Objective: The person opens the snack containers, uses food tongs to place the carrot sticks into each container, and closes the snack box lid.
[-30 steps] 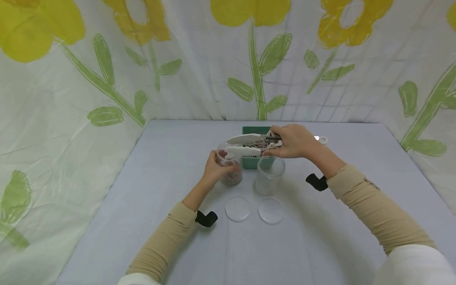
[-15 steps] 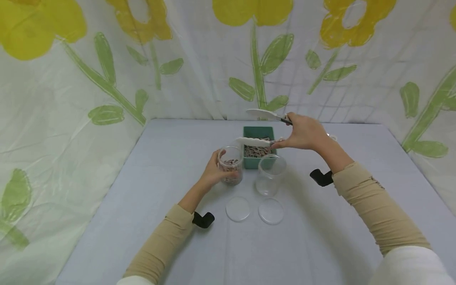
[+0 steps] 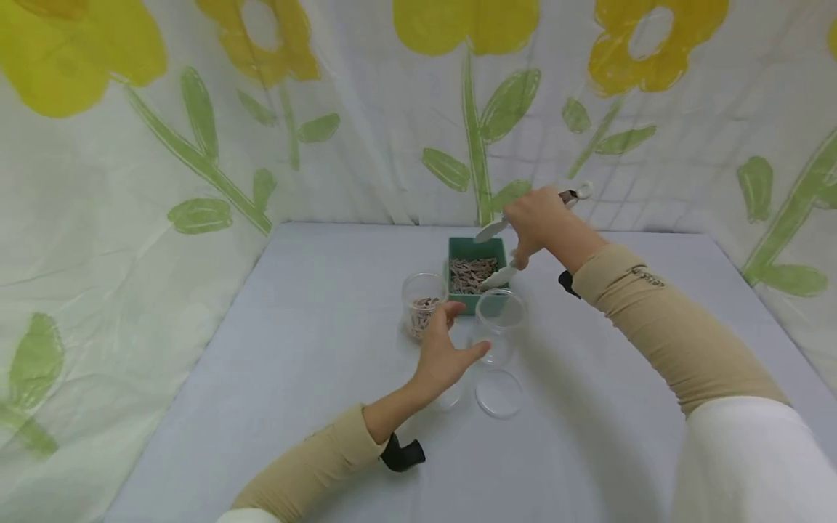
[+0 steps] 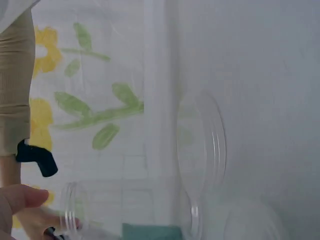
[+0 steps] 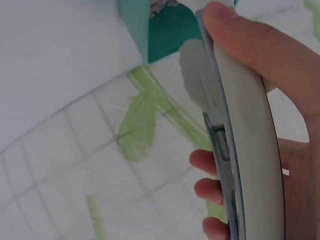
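Observation:
My right hand (image 3: pixel 539 221) grips a pair of white tongs (image 5: pixel 250 130), arms spread. One tip is down at the brownish-grey strips (image 3: pixel 467 274) in the green box (image 3: pixel 466 303); the other is above the box's back part. My left hand (image 3: pixel 441 356) has its thumb and fingers spread, close in front of two clear jars. Its fingertips overlap the lower right of the left jar (image 3: pixel 413 309), partly filled with the same strips. The thumb overlaps the right jar (image 3: pixel 502 309), with no strips inside. In the left wrist view, that jar's clear wall (image 4: pixel 125 200) shows beside the thumb.
Two clear round lids lie in front of the jars. The right lid (image 3: pixel 499 394) is in full view; the left lid (image 3: pixel 447 398) is mostly behind my left hand. A flower-painted sheet (image 3: pixel 366 145) hangs behind the white table (image 3: pixel 314 327).
My left hand has let go of the strip-filled jar and moved right and nearer, fingers spread. The tongs left that jar, rose opened, and now tilt down into the green box.

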Tool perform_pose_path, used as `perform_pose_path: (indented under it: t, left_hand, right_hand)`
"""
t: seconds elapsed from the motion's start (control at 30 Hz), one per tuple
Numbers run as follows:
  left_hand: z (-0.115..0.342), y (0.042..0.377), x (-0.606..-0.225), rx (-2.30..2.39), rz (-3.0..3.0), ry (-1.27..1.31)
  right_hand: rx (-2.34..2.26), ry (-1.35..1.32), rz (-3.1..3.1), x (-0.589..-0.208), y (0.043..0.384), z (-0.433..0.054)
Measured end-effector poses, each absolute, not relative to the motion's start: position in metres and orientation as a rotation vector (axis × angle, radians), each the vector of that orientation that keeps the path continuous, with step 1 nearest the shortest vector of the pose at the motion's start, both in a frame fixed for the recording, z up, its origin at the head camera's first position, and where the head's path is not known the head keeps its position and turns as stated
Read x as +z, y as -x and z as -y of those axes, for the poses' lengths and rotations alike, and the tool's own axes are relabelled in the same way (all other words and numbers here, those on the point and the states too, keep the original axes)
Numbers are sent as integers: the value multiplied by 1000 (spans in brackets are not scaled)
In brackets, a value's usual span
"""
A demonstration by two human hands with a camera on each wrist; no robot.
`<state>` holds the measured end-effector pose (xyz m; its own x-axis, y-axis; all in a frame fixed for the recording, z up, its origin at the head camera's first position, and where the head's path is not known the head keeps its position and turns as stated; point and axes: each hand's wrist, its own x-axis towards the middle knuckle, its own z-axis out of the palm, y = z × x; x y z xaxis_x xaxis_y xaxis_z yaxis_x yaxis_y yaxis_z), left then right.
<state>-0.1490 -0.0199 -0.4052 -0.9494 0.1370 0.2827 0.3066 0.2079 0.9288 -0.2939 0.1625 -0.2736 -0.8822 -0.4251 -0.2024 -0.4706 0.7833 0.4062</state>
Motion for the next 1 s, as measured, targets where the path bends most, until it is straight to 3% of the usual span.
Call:
perform_pose_path:
  t: [0.2, 0.47, 1.0]
  left_hand:
    - [-3, 161, -417, -1940, 2704, 27]
    - [-17, 179, -425, -1897, 2747, 114]
    - [-15, 183, -430, -1985, 2740, 125]
  right_hand:
    - [763, 775, -2783, -297, 300, -144]
    - [654, 682, -2889, -301, 305, -149]
    - [464, 624, -2863, -324, 315, -154]
